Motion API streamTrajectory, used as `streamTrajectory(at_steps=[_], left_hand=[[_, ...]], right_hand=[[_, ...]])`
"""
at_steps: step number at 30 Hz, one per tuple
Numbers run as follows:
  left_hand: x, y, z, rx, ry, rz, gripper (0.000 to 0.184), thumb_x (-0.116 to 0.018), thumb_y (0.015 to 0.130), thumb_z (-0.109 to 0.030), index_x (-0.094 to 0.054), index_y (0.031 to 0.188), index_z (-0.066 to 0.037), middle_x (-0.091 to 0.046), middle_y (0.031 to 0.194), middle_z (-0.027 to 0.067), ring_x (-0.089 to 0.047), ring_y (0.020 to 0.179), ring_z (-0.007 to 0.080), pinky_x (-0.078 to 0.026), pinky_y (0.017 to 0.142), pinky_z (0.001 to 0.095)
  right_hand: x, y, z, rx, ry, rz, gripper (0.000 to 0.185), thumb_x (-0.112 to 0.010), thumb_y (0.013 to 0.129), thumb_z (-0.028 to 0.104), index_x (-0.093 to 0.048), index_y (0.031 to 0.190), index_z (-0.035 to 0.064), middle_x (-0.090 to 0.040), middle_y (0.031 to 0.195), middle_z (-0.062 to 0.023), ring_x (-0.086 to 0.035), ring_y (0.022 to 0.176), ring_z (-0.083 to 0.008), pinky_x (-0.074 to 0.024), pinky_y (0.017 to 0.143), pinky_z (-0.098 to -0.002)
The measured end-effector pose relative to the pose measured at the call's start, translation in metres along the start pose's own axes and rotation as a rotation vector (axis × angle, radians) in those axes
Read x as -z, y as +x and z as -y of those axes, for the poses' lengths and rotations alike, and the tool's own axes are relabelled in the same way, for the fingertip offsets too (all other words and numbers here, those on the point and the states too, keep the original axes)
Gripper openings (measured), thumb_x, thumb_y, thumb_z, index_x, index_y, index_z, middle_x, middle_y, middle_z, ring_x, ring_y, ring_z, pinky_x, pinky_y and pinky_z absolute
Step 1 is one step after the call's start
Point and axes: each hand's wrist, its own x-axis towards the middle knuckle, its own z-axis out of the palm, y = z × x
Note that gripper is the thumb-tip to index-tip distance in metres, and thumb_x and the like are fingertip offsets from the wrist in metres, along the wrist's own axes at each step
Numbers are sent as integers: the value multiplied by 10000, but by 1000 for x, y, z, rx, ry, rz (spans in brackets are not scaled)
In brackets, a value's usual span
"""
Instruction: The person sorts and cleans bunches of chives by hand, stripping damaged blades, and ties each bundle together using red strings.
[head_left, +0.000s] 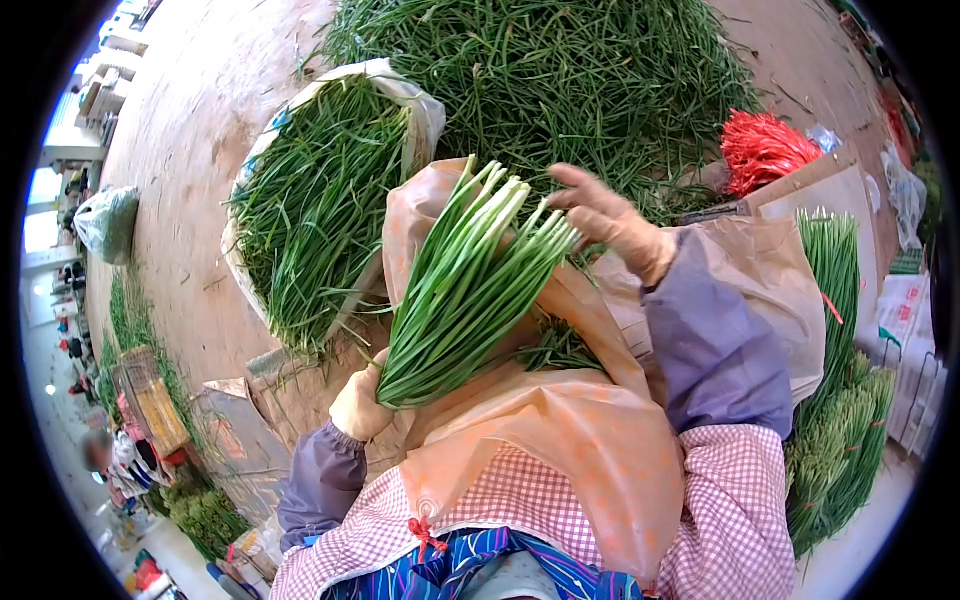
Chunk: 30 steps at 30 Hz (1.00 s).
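Observation:
My left hand (362,402), in a pale glove, is wrapped around the leafy lower end of a bunch of garlic chives (470,290). The bunch slants up and to the right, its white stem ends fanned out at the top. Beside those white ends is my right hand (610,225), also gloved and slightly blurred, its fingers spread and holding nothing visible. Under the bunch, an orange plastic apron (540,430) covers my lap. Some loose chives (560,347) lie in its folds.
A white sack (425,105) full of chives stands at the left. Behind it spreads a large chive heap (560,80). Red ties (765,152) lie at the right, above tied chive bundles (840,440). A filled plastic bag (108,225) sits far left.

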Motion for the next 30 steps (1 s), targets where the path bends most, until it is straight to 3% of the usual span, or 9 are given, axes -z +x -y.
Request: streamTrajectory(at_steps=[4, 9, 10, 13, 15, 16, 20, 25, 30], left_hand=[[0, -1, -1, 18, -63, 44, 496, -641, 872, -84, -479, 1336, -21, -700, 1050, 150, -670, 993, 186, -502, 843, 294], [-3, 1, 29, -35, -77, 74, 501, -655, 859, -102, -487, 1326, -30, -704, 1018, 175, -687, 962, 233, -516, 797, 325], [-4, 2, 32, -20, -59, 65, 503, -659, 855, -108, -491, 1323, -33, -704, 1003, 185, -692, 954, 252, -519, 784, 332], [-5, 2, 18, -8, -39, 25, 505, -666, 846, -121, -502, 1317, -42, -700, 957, 209, -698, 927, 303, -526, 747, 347], [-5, -1, 7, -28, -12, -10, 504, -662, 844, -123, -507, 1317, -47, -697, 935, 217, -698, 911, 322, -528, 733, 353], [-5, -3, 5, -45, 12, -26, 502, -658, 846, -122, -508, 1319, -49, -696, 929, 217, -698, 904, 325, -528, 731, 353], [-7, -5, 0, -44, 76, -63, 493, -640, 849, -112, -513, 1322, -57, -689, 916, 226, -692, 890, 348, -527, 730, 361], [-5, -5, 11, 14, 79, -30, 511, -645, 844, -113, -506, 1332, -50, -691, 949, 226, -690, 923, 340, -522, 747, 361], [-6, -4, 6, 34, 3, -37, 287, -576, 859, -88, -628, 1125, 6, -704, 923, 200, -688, 868, 306, -509, 743, 356]], right_hand=[[-21, 22, -18, 60, 191, 52, 244, -660, 926, 277, -688, 1031, 58, -685, 859, 18, -615, 764, -66, -515, 686, -229], [31, 19, -20, 166, 430, -434, 228, -615, 956, 267, -660, 852, 69, -468, 567, 65, -266, 378, -24, -204, 327, -224], [28, 10, -6, 132, 384, -363, 183, -618, 951, 226, -677, 903, 60, -545, 654, 31, -439, 478, -52, -369, 420, -208], [-27, 12, 22, 326, -94, -304, 216, -659, 914, 251, -694, 974, 47, -631, 805, -36, -598, 714, -132, -508, 653, -267], [-33, 12, 40, 65, -666, -59, 305, -710, 858, 294, -701, 1023, 38, -665, 967, -92, -619, 949, -208, -492, 868, -329], [-37, 18, 40, -55, -753, -43, 539, -666, 742, 566, -723, 1025, 110, -704, 893, -152, -666, 886, -313, -503, 844, -398], [-53, 37, 16, -136, -51, 20, 256, -688, 809, 67, -713, 1061, 30, -720, 878, -40, -643, 792, -119, -522, 734, -270], [-27, 39, -7, 348, -10, -373, 112, -655, 916, 135, -710, 927, 38, -671, 737, -30, -610, 624, -99, -516, 571, -236], [59, 12, -18, 78, 161, -715, 269, -674, 906, 198, -642, 1135, 60, -685, 767, -40, -636, 642, -105, -520, 558, -236]])
